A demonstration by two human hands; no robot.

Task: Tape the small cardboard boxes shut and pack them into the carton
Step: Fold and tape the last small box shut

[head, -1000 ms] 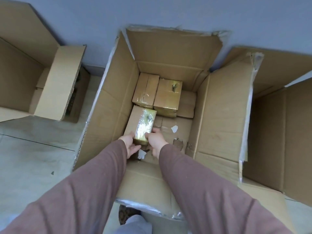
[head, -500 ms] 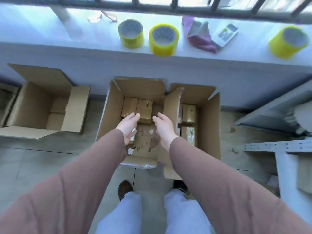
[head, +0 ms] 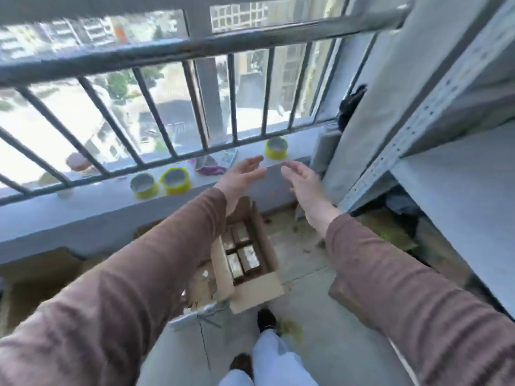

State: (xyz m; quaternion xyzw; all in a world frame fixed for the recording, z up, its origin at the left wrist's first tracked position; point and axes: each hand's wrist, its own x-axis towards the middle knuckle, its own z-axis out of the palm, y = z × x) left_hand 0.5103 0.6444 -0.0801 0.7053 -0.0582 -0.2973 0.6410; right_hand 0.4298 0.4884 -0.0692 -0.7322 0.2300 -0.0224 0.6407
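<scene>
Both my hands are raised in front of the window ledge, empty, with fingers spread. My left hand (head: pixel 241 174) and my right hand (head: pixel 302 179) hover a little apart, below a yellow tape roll (head: pixel 276 147) on the ledge. Two more yellow tape rolls (head: pixel 175 181) (head: pixel 143 185) sit further left on the ledge. On the floor below, an open carton (head: pixel 267 291) holds several small taped boxes (head: pixel 245 257). The carton I packed into (head: pixel 200 285) is mostly hidden under my left arm.
A barred window railing (head: pixel 195 45) runs above the ledge (head: pixel 83 215). A grey metal shelf rack (head: pixel 434 151) stands at the right. Purple cloth and packets (head: pixel 211 164) lie on the ledge. More cardboard (head: pixel 41 271) lies at the left. My feet (head: pixel 266 320) stand behind the cartons.
I let go of the small box in the carton, stood up, and both hands rose empty from the carton to the ledge height. The view swung up and right.
</scene>
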